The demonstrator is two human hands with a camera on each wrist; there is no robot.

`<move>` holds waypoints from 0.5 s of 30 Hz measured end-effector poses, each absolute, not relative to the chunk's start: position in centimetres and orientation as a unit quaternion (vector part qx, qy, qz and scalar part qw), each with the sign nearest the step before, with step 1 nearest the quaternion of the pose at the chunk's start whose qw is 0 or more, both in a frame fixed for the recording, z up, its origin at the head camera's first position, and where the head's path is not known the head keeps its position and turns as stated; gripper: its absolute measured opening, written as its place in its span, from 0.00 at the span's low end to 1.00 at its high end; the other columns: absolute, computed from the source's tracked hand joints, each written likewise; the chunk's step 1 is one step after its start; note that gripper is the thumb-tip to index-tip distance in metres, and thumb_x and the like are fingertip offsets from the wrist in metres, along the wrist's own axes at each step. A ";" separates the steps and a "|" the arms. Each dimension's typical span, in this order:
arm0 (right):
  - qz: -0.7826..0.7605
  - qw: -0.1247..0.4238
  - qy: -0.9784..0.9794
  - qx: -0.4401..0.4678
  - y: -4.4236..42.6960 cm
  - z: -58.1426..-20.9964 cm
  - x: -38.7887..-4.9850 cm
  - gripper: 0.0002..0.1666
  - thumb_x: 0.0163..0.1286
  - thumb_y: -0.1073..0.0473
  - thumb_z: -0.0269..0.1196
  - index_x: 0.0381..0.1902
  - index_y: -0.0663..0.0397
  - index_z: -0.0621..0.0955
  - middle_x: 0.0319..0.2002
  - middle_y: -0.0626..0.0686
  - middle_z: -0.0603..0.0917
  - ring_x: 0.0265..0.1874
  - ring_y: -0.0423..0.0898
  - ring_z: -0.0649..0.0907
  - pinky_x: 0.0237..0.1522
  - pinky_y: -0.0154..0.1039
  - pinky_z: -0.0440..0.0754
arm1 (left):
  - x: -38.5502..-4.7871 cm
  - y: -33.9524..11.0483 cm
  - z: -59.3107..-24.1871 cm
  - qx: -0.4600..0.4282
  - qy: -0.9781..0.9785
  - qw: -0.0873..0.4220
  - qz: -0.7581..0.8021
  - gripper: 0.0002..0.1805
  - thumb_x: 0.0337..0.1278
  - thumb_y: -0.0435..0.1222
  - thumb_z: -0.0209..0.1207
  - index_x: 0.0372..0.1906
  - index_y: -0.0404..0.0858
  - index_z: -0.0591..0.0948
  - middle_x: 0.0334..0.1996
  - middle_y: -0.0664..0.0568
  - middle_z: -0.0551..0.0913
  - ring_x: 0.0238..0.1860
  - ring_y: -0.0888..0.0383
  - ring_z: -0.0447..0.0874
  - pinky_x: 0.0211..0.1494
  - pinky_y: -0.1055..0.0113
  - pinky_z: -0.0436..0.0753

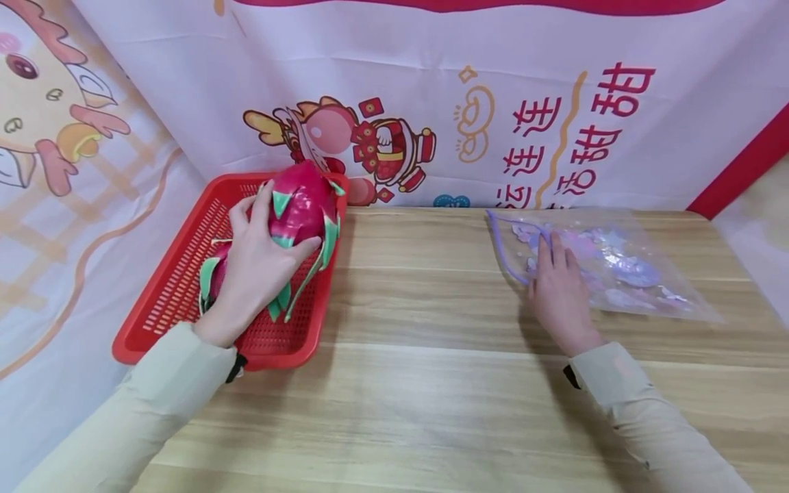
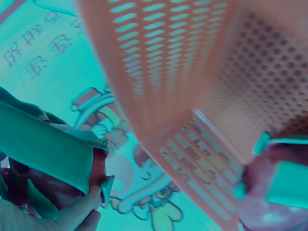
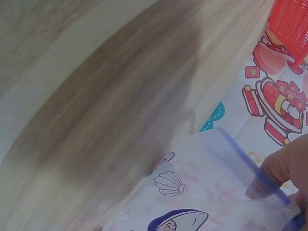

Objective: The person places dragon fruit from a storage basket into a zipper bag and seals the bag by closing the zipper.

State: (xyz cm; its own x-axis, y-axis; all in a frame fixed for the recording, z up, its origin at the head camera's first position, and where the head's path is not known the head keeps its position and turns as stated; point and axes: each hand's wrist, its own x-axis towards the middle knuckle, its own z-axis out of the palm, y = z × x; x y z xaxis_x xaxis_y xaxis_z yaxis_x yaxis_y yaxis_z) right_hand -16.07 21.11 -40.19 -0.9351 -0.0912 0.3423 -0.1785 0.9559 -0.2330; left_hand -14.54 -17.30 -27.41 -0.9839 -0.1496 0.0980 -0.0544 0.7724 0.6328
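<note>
My left hand (image 1: 255, 257) holds a red dragon fruit (image 1: 302, 205) with green scales, thumb on one side and fingers on the other, over the right part of a red plastic basket (image 1: 271, 361). Lower in the basket is a second dragon fruit (image 2: 269, 192), partly hidden behind the hand in the head view. On the right of the table, my right hand (image 1: 562, 294) pinches the purple zip edge (image 3: 250, 166) of a clear plastic bag (image 1: 622, 263) printed with shells and stars. The bag lies flat in the head view, its opening edge toward the basket.
The wood-grain table (image 1: 407, 383) stretches between the basket and the bag. Behind it hangs a white cloth (image 1: 394, 55) with cartoon prints and red lettering. Another printed cloth (image 1: 55, 274) stands along the left side, close to the basket.
</note>
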 end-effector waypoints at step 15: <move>0.154 0.167 -0.972 0.069 20.4 -39.2 -16.5 0.44 0.57 0.70 0.58 0.70 0.76 0.54 0.69 0.75 0.57 0.64 0.75 0.62 0.66 0.67 0.61 | -15.9 -11.7 -26.4 0.008 -0.930 0.017 -0.367 0.53 0.47 0.50 0.66 0.76 0.56 0.48 0.71 0.43 0.53 0.66 0.41 0.63 0.61 0.42 0.75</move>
